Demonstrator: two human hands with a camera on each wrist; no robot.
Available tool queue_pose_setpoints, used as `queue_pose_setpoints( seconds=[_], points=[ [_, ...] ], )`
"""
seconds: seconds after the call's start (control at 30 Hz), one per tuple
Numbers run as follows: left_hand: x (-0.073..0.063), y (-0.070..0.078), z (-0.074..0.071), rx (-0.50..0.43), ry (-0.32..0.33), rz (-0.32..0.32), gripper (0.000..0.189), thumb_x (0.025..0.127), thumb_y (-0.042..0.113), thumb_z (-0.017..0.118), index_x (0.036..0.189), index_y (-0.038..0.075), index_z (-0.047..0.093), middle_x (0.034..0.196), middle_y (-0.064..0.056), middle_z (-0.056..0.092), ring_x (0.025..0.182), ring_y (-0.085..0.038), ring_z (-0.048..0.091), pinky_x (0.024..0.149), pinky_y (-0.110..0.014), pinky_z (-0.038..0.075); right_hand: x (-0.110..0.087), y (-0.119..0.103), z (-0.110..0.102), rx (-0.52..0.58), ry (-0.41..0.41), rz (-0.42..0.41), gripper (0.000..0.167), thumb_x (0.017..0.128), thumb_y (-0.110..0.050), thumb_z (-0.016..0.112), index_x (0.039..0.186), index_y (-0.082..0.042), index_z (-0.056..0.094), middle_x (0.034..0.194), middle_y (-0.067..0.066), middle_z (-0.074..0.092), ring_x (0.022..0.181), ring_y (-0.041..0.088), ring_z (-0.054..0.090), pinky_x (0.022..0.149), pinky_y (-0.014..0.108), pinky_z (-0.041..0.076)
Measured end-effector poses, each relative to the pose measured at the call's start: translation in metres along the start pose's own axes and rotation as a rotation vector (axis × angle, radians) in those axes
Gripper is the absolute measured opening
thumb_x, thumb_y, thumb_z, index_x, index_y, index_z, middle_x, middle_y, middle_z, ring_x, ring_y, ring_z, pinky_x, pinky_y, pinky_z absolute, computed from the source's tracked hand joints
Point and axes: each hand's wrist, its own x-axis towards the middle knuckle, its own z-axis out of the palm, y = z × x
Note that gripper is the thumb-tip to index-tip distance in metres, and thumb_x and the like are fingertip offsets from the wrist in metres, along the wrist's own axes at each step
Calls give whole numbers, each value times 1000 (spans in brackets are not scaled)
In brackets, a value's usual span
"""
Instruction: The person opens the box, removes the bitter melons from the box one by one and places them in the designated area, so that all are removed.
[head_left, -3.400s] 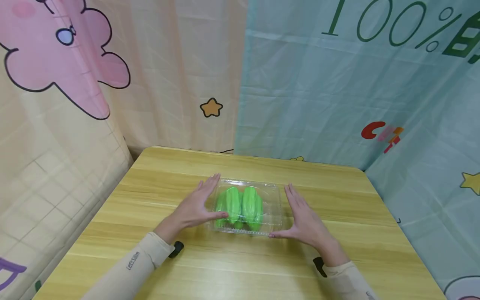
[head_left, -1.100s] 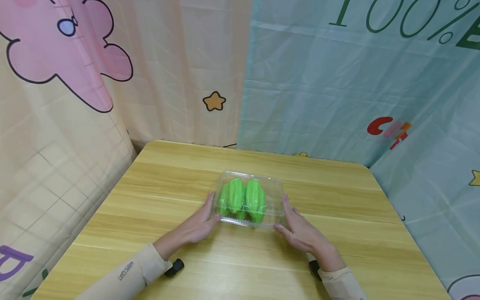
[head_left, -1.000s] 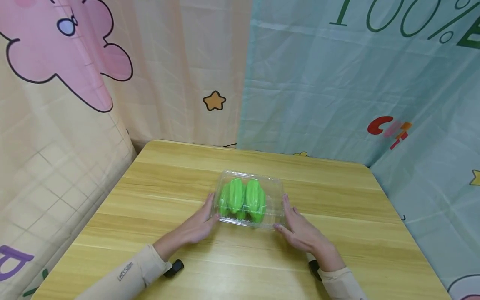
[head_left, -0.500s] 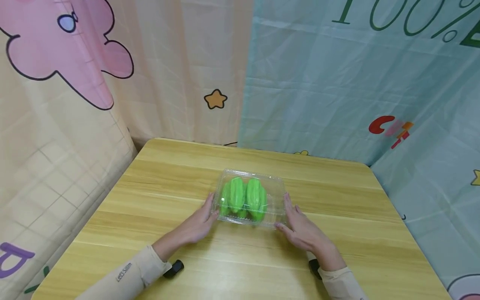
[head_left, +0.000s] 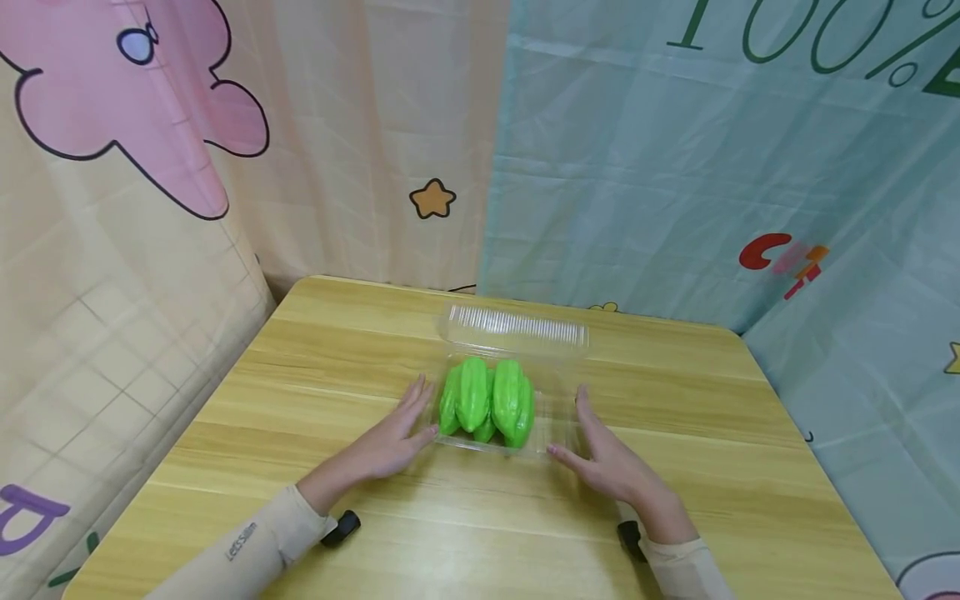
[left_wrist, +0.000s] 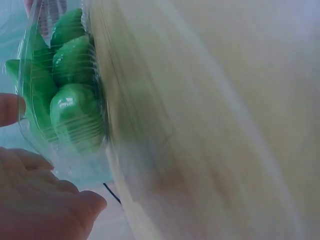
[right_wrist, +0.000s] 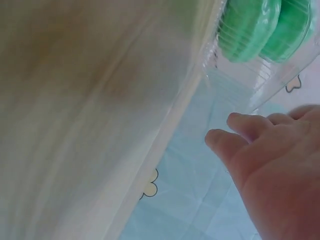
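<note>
Box [head_left: 553, 408] open on table [head_left: 480, 533], lid [head_left: 517, 329] back on far side: opening looks done. Green fruit [head_left: 472, 393] inside, none taken out. Left hand [head_left: 392, 437], right hand [head_left: 617, 460] spread at its ends, neither gripping.

- 1 table [head_left: 480, 525]
- 1 box [head_left: 517, 331]
- 2+ green fruits [head_left: 473, 394], can't tell exactly tbh
- 2 hands [head_left: 386, 443]
- 2 sleeves [head_left: 258, 546]
- 2 black wrist gadgets [head_left: 342, 529]
- 1 orange curtain star [head_left: 432, 199]
</note>
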Motion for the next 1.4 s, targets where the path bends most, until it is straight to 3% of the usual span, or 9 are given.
queue_pose_setpoints(
  seconds=[0.23,0.67,0.87,1.1,1.3,1.4],
  points=[
    [4,-2,-3,60,-34,44,74,106,28,50,158,-4,7,165,-12,-10,151,-39,-6,119,-55,7,6,2,-3,-60,-32,-31,111,93,-61,62,160,-3,-4,167,17,-3,149,36,13,118,53,18],
    [6,1,-7,97,-72,59,81,106,36,51,157,-6,5,165,-19,-6,151,-39,-5,119,-51,7,16,2,-10,-56,-49,-31,127,82,-65,73,161,-11,-11,166,12,-9,150,38,8,118,55,15],
    [10,6,-15,82,-54,2,88,100,36,62,159,-4,10,165,-21,6,151,-39,7,119,-54,13,30,-3,-16,-26,-33,-88,138,72,-60,84,161,-11,-10,167,12,-9,151,34,4,119,54,15],
    [26,13,-30,80,-2,-81,96,93,50,69,160,2,20,162,-21,26,145,-43,27,114,-61,26,43,-6,-16,-15,-50,-104,143,68,-65,85,161,-14,-11,167,10,-12,152,32,-1,119,54,14],
    [41,10,-40,41,-26,-7,110,83,60,75,162,10,16,165,-14,20,148,-38,23,115,-60,25,48,-4,-14,-13,-61,-100,143,68,-63,85,161,-12,-10,166,11,-11,152,34,-2,118,56,14],
    [48,8,-42,11,-74,50,116,80,58,79,163,15,11,168,-8,10,151,-33,15,117,-57,21,50,-5,-14,0,-63,-92,143,67,-61,87,161,-13,-10,166,11,-11,151,36,-3,118,58,13]
  ],
)
